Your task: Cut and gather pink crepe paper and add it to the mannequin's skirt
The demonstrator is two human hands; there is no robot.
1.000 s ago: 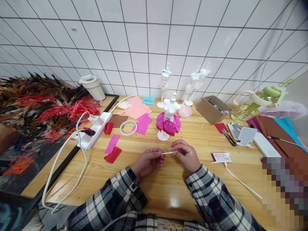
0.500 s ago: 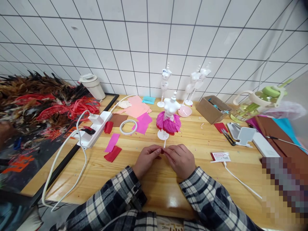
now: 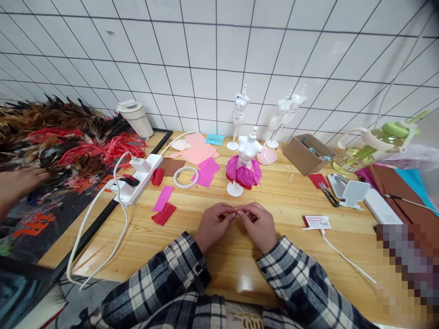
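Note:
My left hand (image 3: 214, 226) and my right hand (image 3: 258, 227) meet low over the table, fingertips pinched together. Between them only a tiny pale bit of a small white strip (image 3: 236, 210) shows; the fingers hide the rest. Just beyond stands a white mini dress form (image 3: 249, 148) on a round base, wearing a magenta skirt (image 3: 243, 173) with a red lower edge. Neither hand touches it. Left of it lie a white tape roll (image 3: 185, 177), a magenta paper piece (image 3: 163, 198) and a red piece (image 3: 163, 214).
More white dress forms (image 3: 239, 116) stand by the tiled wall. A cardboard box (image 3: 303, 160), snips (image 3: 329, 195) and a green-lidded bottle (image 3: 360, 155) are on the right. On the left are a power strip (image 3: 135, 187), feathers (image 3: 61, 132) and another person's hand (image 3: 20, 185).
The white strip that stuck up from my fingertips is now mostly hidden between them. The view has shifted slightly. Another person's hand reaches further in at the left.

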